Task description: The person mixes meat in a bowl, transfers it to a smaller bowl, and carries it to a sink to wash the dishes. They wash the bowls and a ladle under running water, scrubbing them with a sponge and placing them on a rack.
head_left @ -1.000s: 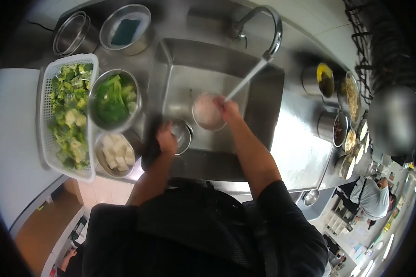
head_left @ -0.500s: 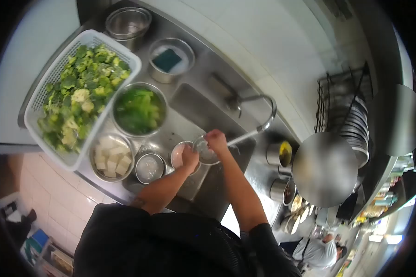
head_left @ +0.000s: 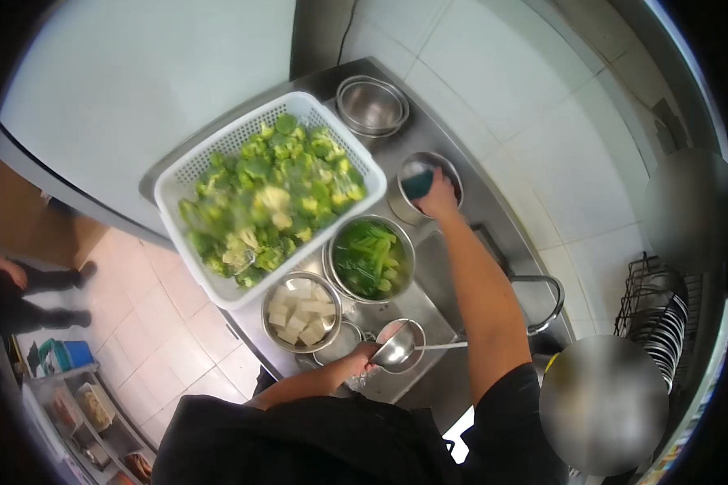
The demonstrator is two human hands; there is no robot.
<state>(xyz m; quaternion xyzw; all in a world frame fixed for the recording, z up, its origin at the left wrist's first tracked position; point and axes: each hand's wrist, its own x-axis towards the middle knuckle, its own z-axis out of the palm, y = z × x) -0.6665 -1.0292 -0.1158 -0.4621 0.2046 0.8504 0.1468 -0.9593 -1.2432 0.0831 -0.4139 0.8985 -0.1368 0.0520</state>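
Note:
My right hand reaches into a round steel pot on the counter, its fingers closed on a dark green scouring pad. Lower down, my left hand grips a small shiny steel bowl, tilted over the sink side. A thin white stream of water runs from the tap towards this bowl. Behind the bowl is a round container with something pinkish in it. Partly hidden beside my left hand stands another small steel container.
A white basket holds broccoli and cauliflower florets. Steel bowls carry green leaf stalks and white tofu blocks. Stacked bowls stand by the wall. The curved tap and a plate rack are on the right. Another person's legs show at left.
My right hand has left the small bowl by the water and moved to the pot, taking hold of the scouring pad. My left hand now holds the bowl. The view has swung left.

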